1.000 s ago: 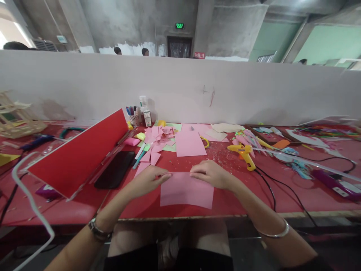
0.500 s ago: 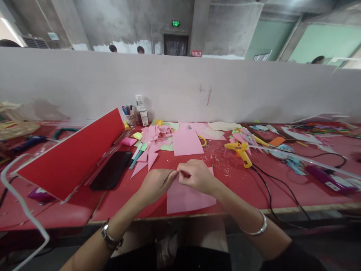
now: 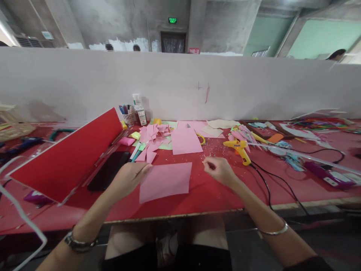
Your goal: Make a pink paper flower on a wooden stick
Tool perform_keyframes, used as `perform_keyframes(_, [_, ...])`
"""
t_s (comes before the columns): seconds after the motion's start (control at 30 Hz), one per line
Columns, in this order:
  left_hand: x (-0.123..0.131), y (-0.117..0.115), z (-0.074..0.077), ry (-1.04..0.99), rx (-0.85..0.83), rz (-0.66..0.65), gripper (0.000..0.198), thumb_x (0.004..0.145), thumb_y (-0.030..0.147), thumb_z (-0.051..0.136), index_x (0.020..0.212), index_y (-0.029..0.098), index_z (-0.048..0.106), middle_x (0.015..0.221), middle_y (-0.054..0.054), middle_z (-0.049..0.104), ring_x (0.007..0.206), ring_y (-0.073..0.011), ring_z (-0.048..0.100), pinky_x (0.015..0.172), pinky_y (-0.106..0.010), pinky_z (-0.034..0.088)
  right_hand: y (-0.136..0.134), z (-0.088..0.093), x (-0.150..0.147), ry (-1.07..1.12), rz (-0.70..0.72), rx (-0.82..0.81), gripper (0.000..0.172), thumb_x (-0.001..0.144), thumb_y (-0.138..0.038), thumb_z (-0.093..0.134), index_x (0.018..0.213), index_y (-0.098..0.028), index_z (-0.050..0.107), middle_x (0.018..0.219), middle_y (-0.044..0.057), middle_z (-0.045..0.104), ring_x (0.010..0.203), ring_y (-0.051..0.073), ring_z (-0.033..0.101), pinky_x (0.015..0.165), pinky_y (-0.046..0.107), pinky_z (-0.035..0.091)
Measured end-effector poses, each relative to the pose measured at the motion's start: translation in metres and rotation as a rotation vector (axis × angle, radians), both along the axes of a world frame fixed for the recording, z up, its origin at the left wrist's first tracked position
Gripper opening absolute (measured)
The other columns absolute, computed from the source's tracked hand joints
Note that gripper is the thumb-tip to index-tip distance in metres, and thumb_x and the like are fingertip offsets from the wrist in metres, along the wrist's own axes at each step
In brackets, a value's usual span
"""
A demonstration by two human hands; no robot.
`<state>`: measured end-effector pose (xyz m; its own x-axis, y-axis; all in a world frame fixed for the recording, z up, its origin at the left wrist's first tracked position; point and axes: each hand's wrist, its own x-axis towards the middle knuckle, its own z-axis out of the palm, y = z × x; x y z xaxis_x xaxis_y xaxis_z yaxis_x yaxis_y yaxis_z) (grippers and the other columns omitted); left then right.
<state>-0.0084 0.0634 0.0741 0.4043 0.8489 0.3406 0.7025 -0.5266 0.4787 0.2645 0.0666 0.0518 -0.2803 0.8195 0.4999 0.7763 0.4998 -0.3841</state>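
Observation:
A pink paper sheet (image 3: 166,181) lies slightly askew on the red table (image 3: 214,194) in front of me. My left hand (image 3: 128,177) grips the sheet by its upper left corner, thumb and fingers closed on the edge. My right hand (image 3: 218,170) hovers just right of the sheet and is off it. Its fingertips are pinched together, and I cannot make out what, if anything, is between them.
A tilted red board (image 3: 70,158) and a black phone (image 3: 108,171) sit to the left. Behind are pink paper scraps (image 3: 153,136), another pink sheet (image 3: 184,141) and a pen cup (image 3: 128,116). A yellow glue gun (image 3: 239,148) with a black cable (image 3: 270,184) lies to the right.
My hands were together at the sheet's top edge. They have parted: the left drew the sheet to the left, and the right came off it to the right.

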Motion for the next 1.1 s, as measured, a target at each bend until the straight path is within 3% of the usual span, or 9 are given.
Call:
perform_keyframes(0.1, [0.007, 0.000, 0.004, 0.006, -0.025, -0.072, 0.035, 0.077, 0.038, 0.027, 0.049, 0.019, 0.018, 0.045, 0.005, 0.020, 0.042, -0.0067, 0.020, 0.042, -0.022, 0.016, -0.004, 0.006, -0.010, 0.140, 0.055, 0.067, 0.015, 0.074, -0.017, 0.038, 0.066, -0.016, 0.050, 0.062, 0.001, 0.056, 0.058, 0.010, 0.050, 0.057, 0.020, 0.036])
perform_keyframes(0.2, [0.016, 0.000, 0.005, -0.059, -0.061, -0.106, 0.036, 0.077, 0.038, 0.027, 0.048, 0.019, 0.017, 0.045, 0.005, 0.019, 0.042, -0.0064, 0.019, 0.042, -0.021, 0.016, -0.011, 0.014, -0.027, 0.097, 0.232, 0.011, 0.015, 0.078, -0.024, 0.041, 0.083, -0.015, 0.053, 0.083, 0.006, 0.060, 0.080, 0.015, 0.053, 0.073, 0.024, 0.038])
perform_keyframes(0.3, [0.018, -0.001, 0.005, -0.141, -0.122, -0.090, 0.037, 0.075, 0.040, 0.030, 0.045, 0.018, 0.024, 0.044, 0.005, 0.025, 0.042, -0.0069, 0.025, 0.041, -0.020, 0.020, -0.014, 0.018, -0.036, 0.054, 0.285, -0.146, 0.017, 0.080, -0.027, 0.042, 0.076, -0.016, 0.054, 0.076, 0.004, 0.059, 0.072, 0.014, 0.052, 0.067, 0.024, 0.038])
perform_keyframes(0.47, [0.008, -0.001, 0.002, -0.312, -0.374, -0.104, 0.023, 0.063, 0.038, 0.052, 0.057, 0.017, 0.055, 0.059, 0.000, 0.057, 0.065, -0.0152, 0.052, 0.059, -0.021, 0.041, -0.006, 0.008, -0.035, 0.371, 0.127, -0.288, 0.017, 0.079, -0.027, 0.039, 0.068, -0.017, 0.048, 0.064, 0.000, 0.052, 0.061, 0.011, 0.048, 0.057, 0.021, 0.036])
perform_keyframes(0.6, [0.013, 0.000, -0.005, -0.420, -0.433, 0.071, 0.026, 0.060, 0.039, 0.051, 0.048, 0.016, 0.056, 0.051, -0.001, 0.057, 0.055, -0.0139, 0.052, 0.056, -0.023, 0.042, 0.001, -0.006, -0.038, 0.496, 0.093, -0.348, 0.020, 0.076, -0.032, 0.039, 0.065, -0.017, 0.045, 0.060, -0.002, 0.046, 0.057, 0.010, 0.044, 0.054, 0.021, 0.034])
perform_keyframes(0.73, [0.024, 0.003, -0.009, -0.594, -0.409, 0.173, 0.026, 0.058, 0.040, 0.049, 0.045, 0.017, 0.050, 0.047, 0.002, 0.051, 0.051, -0.0112, 0.049, 0.056, -0.022, 0.041, 0.003, -0.016, -0.046, 0.440, 0.119, -0.353, 0.022, 0.077, -0.032, 0.037, 0.061, -0.018, 0.042, 0.056, -0.003, 0.043, 0.054, 0.010, 0.042, 0.052, 0.022, 0.034])
perform_keyframes(0.9, [0.027, 0.005, -0.009, -0.634, -0.344, 0.222, 0.028, 0.059, 0.041, 0.049, 0.044, 0.017, 0.047, 0.044, 0.003, 0.049, 0.049, -0.0107, 0.047, 0.055, -0.022, 0.039, -0.006, -0.018, -0.050, 0.388, -0.083, -0.055, 0.013, 0.076, -0.026, 0.042, 0.086, -0.018, 0.046, 0.082, 0.005, 0.054, 0.078, 0.018, 0.050, 0.072, 0.032, 0.041])
perform_keyframes(1.0, [0.029, 0.003, -0.005, -0.591, -0.252, 0.252, 0.028, 0.061, 0.039, 0.049, 0.045, 0.016, 0.048, 0.045, 0.003, 0.049, 0.048, -0.0103, 0.045, 0.052, -0.022, 0.037, -0.020, -0.015, -0.057, 0.309, -0.121, 0.179, 0.028, 0.076, -0.029, 0.048, 0.100, -0.017, 0.042, 0.097, 0.011, 0.050, 0.095, 0.022, 0.046, 0.085, 0.041, 0.036])
perform_keyframes(1.1, [0.036, 0.000, 0.001, -0.554, -0.198, 0.248, 0.028, 0.062, 0.037, 0.049, 0.044, 0.016, 0.047, 0.042, 0.003, 0.046, 0.044, -0.0096, 0.042, 0.048, -0.022, 0.036, -0.035, -0.013, -0.069, 0.272, 0.019, 0.120, 0.053, 0.068, -0.038, 0.058, 0.111, -0.017, 0.034, 0.113, 0.014, 0.041, 0.112, 0.026, 0.035, 0.092, 0.043, 0.033])
